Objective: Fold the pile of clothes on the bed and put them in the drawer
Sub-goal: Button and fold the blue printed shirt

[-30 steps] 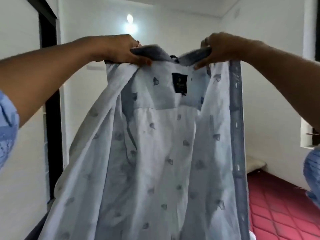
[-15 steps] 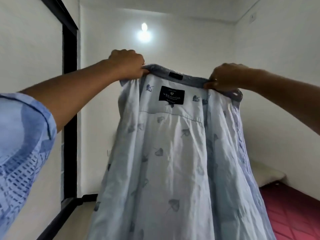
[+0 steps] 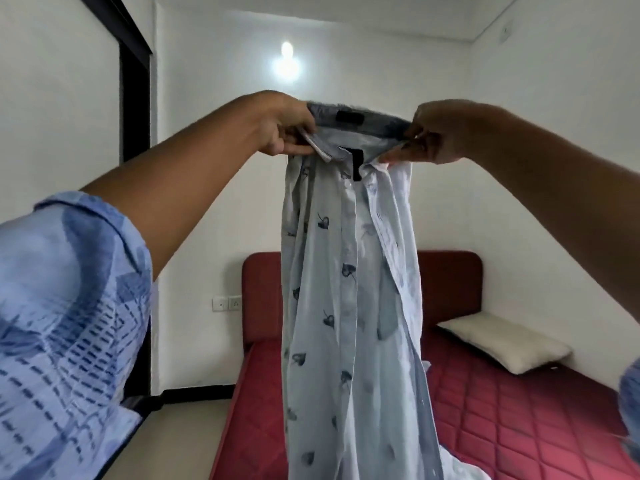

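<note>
Since the earlier frame the pale blue leaf-print button shirt (image 3: 346,289) has been gathered narrower, both hands drawn closer. Left hand (image 3: 284,128) pinches one collar end, right hand (image 3: 438,133) pinches the other; fingers curled on cloth. Shirt hangs in the air over the red quilted bed (image 3: 519,410), near its head edge. Folding apparently just starting; no drawer visible. White pillow (image 3: 502,342) by the headboard.

The room is bright but soft. A round wall lamp (image 3: 286,62) glows high up and makes a white glare around itself. The near sleeve (image 3: 65,327) looks big and a bit blurry. Wall lines bend near the edges. The arms look darker underneath.
</note>
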`<state>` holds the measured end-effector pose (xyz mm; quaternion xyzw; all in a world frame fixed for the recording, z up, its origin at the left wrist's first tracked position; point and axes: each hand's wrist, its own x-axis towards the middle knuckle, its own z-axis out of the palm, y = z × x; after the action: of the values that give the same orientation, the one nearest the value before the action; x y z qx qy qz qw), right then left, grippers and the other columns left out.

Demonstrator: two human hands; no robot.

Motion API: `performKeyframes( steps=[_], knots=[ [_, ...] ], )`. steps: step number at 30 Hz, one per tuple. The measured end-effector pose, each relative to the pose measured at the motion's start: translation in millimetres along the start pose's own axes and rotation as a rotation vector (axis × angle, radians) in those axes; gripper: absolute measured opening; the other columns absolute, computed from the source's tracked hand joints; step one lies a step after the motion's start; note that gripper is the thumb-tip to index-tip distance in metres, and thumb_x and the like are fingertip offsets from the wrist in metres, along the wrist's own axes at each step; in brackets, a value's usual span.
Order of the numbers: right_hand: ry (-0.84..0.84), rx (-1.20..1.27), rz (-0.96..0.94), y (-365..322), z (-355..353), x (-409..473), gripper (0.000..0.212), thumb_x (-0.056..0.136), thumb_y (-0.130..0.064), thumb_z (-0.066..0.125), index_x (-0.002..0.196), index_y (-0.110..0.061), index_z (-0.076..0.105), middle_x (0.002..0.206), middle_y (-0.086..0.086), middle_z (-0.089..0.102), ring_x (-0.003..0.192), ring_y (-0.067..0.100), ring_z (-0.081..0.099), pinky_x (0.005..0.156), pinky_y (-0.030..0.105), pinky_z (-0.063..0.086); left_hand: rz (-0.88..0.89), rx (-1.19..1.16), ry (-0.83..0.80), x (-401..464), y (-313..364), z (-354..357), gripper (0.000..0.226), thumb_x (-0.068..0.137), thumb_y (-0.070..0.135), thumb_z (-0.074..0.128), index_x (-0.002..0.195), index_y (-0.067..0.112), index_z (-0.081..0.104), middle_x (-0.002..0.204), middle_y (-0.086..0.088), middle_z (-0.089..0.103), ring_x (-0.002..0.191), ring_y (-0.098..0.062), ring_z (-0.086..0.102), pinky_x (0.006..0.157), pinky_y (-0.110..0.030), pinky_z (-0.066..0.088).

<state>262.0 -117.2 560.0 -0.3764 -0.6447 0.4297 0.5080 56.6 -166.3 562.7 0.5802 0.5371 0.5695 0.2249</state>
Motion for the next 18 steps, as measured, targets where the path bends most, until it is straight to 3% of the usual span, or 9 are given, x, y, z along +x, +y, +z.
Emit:
performKeyframes(
  steps=[3,5,7,9,11,14,18],
  knots=[
    [-0.023,0.036,-0.146,-2.5,-2.4,9.8,0.015,0.09,0.011,0.045,0.102,0.004,0.048,0.112,0.023,0.056,0.08,0.026,0.071,0.074,0.03,0.06,0.097,0.185,-0.008,8.4,-5.5,-6.4,0.018,0.086,-0.007,0.062,0.082,0.01,0.058,0.095,-0.004,0.062,0.096,-0.012,0.062,0.074,-0.018,0.056],
    [0.033,-0.114,-0.269,-1.0,-5.4,15.6,0.018,0.081,0.012,0.063,0.093,0.004,0.054,0.103,0.02,0.058,0.097,0.027,0.068,0.086,0.034,0.056,0.234,0.263,0.14,17.0,-9.1,-11.4,0.02,0.079,-0.006,0.071,0.086,0.009,0.06,0.098,-0.008,0.064,0.095,-0.017,0.063,0.074,-0.023,0.057],
    [0.191,-0.261,-0.365,3.6,-7.6,20.9,0.021,0.075,0.009,0.071,0.088,0.0,0.056,0.089,0.019,0.063,0.092,0.029,0.069,0.084,0.035,0.057,0.349,0.261,0.284,21.0,-12.5,-14.0,0.019,0.077,0.004,0.076,0.082,0.011,0.059,0.092,-0.009,0.065,0.079,-0.018,0.064,0.068,-0.027,0.058],
    [0.319,-0.394,-0.49,10.5,-6.4,23.8,0.007,0.08,0.0,0.066,0.079,-0.006,0.061,0.074,0.01,0.061,0.072,0.024,0.068,0.066,0.032,0.058,0.364,0.209,0.329,22.9,-16.8,-13.4,0.02,0.08,0.017,0.077,0.092,0.009,0.063,0.087,-0.008,0.066,0.071,-0.018,0.062,0.064,-0.029,0.056],
    [0.392,-0.494,-0.623,16.6,-6.3,23.2,0.003,0.085,-0.014,0.063,0.083,-0.015,0.064,0.067,-0.001,0.054,0.06,0.011,0.05,0.053,0.023,0.043,0.364,0.294,0.4,27.8,-22.4,-13.2,0.033,0.082,0.027,0.074,0.108,0.009,0.065,0.105,-0.009,0.065,0.09,-0.024,0.062,0.076,-0.034,0.055],
    [0.374,-0.579,-0.718,22.6,-6.8,17.3,0.005,0.092,-0.026,0.056,0.095,-0.023,0.057,0.081,0.0,0.052,0.073,0.014,0.044,0.059,0.024,0.034,0.414,0.37,0.468,25.2,-24.2,-10.2,0.037,0.09,0.033,0.062,0.119,0.011,0.058,0.127,-0.011,0.05,0.113,-0.028,0.052,0.097,-0.038,0.047],
    [0.322,-0.458,-0.793,17.2,3.3,5.2,0.009,0.099,-0.017,0.042,0.101,-0.023,0.036,0.087,0.001,0.051,0.082,0.016,0.046,0.064,0.028,0.035,0.539,0.334,0.515,13.8,-11.2,-4.7,0.031,0.099,0.031,0.047,0.12,0.01,0.053,0.119,-0.008,0.058,0.104,-0.025,0.053,0.081,-0.03,0.041]
  ],
)
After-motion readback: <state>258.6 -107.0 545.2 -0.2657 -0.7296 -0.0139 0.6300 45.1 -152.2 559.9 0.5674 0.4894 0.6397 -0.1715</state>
